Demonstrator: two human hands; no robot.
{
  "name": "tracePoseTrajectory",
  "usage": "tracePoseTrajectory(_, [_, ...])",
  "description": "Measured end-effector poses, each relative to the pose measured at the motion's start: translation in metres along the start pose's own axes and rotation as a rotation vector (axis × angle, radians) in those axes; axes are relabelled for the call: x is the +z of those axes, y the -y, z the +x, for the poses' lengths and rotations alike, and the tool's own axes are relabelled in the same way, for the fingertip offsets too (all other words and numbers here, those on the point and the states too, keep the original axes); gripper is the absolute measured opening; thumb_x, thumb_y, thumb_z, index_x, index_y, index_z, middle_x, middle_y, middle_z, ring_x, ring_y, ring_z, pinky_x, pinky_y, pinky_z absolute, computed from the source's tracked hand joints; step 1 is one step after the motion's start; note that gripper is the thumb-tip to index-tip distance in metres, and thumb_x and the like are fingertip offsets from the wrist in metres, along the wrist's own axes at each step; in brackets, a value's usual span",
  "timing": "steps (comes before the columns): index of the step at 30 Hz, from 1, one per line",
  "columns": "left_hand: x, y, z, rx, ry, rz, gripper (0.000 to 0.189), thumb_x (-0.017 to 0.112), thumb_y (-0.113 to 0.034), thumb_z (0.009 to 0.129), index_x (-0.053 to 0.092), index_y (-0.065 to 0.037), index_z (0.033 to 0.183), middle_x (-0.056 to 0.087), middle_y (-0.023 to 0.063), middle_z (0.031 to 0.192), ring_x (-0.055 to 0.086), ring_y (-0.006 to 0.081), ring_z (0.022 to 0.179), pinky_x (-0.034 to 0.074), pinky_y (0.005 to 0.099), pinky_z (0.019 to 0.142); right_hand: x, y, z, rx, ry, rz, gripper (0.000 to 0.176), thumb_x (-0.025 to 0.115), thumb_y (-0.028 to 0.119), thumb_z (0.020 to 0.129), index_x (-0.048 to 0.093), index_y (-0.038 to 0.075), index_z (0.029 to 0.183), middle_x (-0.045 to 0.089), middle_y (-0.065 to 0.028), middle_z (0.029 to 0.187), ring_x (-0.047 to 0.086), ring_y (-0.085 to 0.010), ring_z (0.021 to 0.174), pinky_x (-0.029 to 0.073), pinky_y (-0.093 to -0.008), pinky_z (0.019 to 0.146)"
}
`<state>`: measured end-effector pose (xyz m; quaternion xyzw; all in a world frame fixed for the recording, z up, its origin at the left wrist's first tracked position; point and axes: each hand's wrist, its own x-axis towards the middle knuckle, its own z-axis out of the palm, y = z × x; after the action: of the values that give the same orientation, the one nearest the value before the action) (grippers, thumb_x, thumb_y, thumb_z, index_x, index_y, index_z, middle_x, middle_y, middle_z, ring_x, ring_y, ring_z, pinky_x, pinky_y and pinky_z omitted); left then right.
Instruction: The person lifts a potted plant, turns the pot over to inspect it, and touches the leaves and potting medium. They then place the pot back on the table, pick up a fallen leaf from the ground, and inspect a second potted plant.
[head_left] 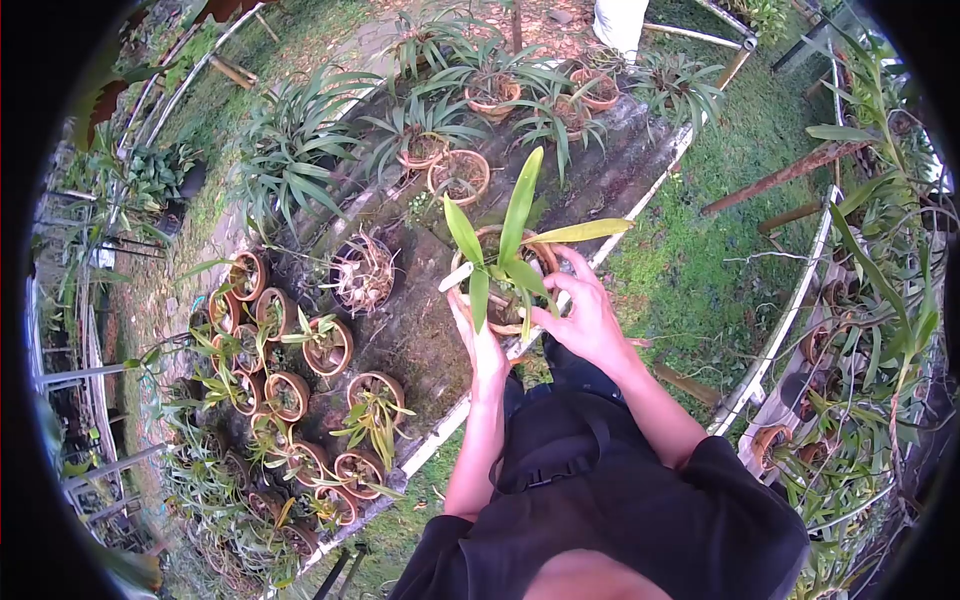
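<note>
A potted plant with long green leaves (518, 205) and one yellowing leaf (585, 232) stands in a round clay pot (548, 258) at the table's near edge, in front of my body. My left hand (481, 345) is closed around the pot's left side, next to a white tag (456, 277). On the right side, my right hand (588, 312) curves over the rim, thumb inside near the lower leaves and fingers along the outer edge. Leaves hide part of the pot's inside, and the left fingertips are mostly out of sight.
Several small potted plants (328, 345) crowd the table's left side. A pot of tangled pale roots (363, 275) sits left of my hands. Beyond are a clay pot (459, 177) and larger leafy plants (490, 75). A pale rail (650, 180) edges the dark table (420, 260).
</note>
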<state>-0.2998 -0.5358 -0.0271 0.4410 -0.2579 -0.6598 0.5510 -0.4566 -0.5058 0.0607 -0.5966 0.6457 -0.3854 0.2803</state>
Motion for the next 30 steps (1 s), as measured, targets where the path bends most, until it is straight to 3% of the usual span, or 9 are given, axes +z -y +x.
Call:
tracePoseTrajectory(1, [0.005, -0.003, -0.007, 0.006, -0.003, -0.023, 0.057, 0.045, -0.035, 0.109, 0.027, -0.01, 0.157, 0.048, 0.0127, 0.149, 0.052, 0.0267, 0.135, 0.043, 0.0448, 0.114, 0.001, 0.001, 0.001, -0.006, -0.004, -0.031, 0.027, 0.082, 0.015, 0.076, 0.07, 0.004, 0.098, 0.046, -0.0265, 0.148, 0.046, -0.0463, 0.137, 0.037, -0.0496, 0.115])
tracePoseTrajectory(4, [0.005, -0.003, -0.007, 0.082, 0.022, 0.056, 0.075, 0.048, -0.04, 0.109, 0.004, -0.013, 0.164, 0.04, 0.0145, 0.156, 0.054, 0.0255, 0.133, 0.045, 0.0422, 0.111, 0.013, -0.011, -0.001, -0.021, -0.053, -0.055, 0.027, 0.083, 0.015, 0.077, 0.07, 0.003, 0.096, 0.048, -0.0265, 0.146, 0.047, -0.0462, 0.136, 0.039, -0.0504, 0.114])
tracePoseTrajectory(8, [0.009, 0.002, -0.005, 0.16, -0.054, 0.137, 0.073, 0.047, -0.039, 0.11, 0.009, -0.007, 0.163, 0.032, 0.017, 0.161, 0.038, 0.0266, 0.146, 0.036, 0.0413, 0.117, 0.014, -0.01, 0.001, -0.006, -0.034, 0.005, 0.03, 0.083, 0.015, 0.078, 0.071, 0.003, 0.103, 0.049, -0.0263, 0.145, 0.049, -0.0443, 0.135, 0.041, -0.0498, 0.113])
tracePoseTrajectory(10, [0.009, 0.002, -0.004, 0.177, -0.081, 0.169, 0.074, 0.048, -0.04, 0.109, 0.009, -0.007, 0.163, 0.032, 0.0169, 0.161, 0.038, 0.0267, 0.146, 0.035, 0.0418, 0.118, 0.019, -0.019, 0.002, 0.018, -0.054, 0.045, 0.033, 0.083, 0.015, 0.079, 0.072, 0.002, 0.107, 0.05, -0.0262, 0.144, 0.051, -0.0433, 0.134, 0.042, -0.0493, 0.112])
tracePoseTrajectory(13, [0.005, 0.003, -0.005, 0.163, -0.091, 0.194, 0.076, 0.048, -0.043, 0.108, 0.01, -0.007, 0.163, 0.032, 0.0167, 0.161, 0.037, 0.0268, 0.146, 0.033, 0.0426, 0.119, 0.015, -0.01, 0.005, -0.059, -0.104, -0.035, 0.026, 0.084, 0.009, 0.077, 0.072, 0.001, 0.098, 0.057, -0.0235, 0.139, 0.058, -0.0402, 0.129, 0.048, -0.0462, 0.107])
tracePoseTrajectory(16, [0.002, 0.004, -0.003, 0.134, -0.091, 0.212, 0.077, 0.049, -0.045, 0.108, 0.01, -0.007, 0.162, 0.031, 0.0166, 0.161, 0.037, 0.0269, 0.146, 0.031, 0.0434, 0.12, 0.014, -0.01, 0.006, -0.043, -0.074, -0.032, 0.026, 0.085, 0.01, 0.076, 0.074, 0.001, 0.098, 0.056, -0.023, 0.141, 0.058, -0.0403, 0.129, 0.048, -0.0465, 0.107])
tracePoseTrajectory(22, [0.005, -0.002, -0.004, 0.084, -0.106, 0.268, 0.078, 0.049, -0.047, 0.107, 0.012, -0.006, 0.162, 0.033, 0.0162, 0.161, 0.038, 0.0263, 0.145, 0.028, 0.0442, 0.121, 0.015, -0.021, 0.011, 0.003, 0.025, 0.052, 0.029, 0.085, 0.014, 0.078, 0.075, 0.001, 0.102, 0.052, -0.0264, 0.142, 0.053, -0.0423, 0.133, 0.042, -0.0478, 0.113])
tracePoseTrajectory(30, [0.006, -0.003, -0.001, 0.107, -0.071, 0.303, 0.072, 0.047, -0.047, 0.108, 0.018, -0.007, 0.16, 0.038, 0.0159, 0.156, 0.04, 0.0245, 0.143, 0.034, 0.043, 0.118, 0.025, -0.024, 0.009, -0.015, -0.04, -0.006, 0.02, 0.075, 0.001, 0.082, 0.071, -0.001, 0.102, 0.053, -0.0253, 0.138, 0.051, -0.0435, 0.132, 0.04, -0.0513, 0.112])
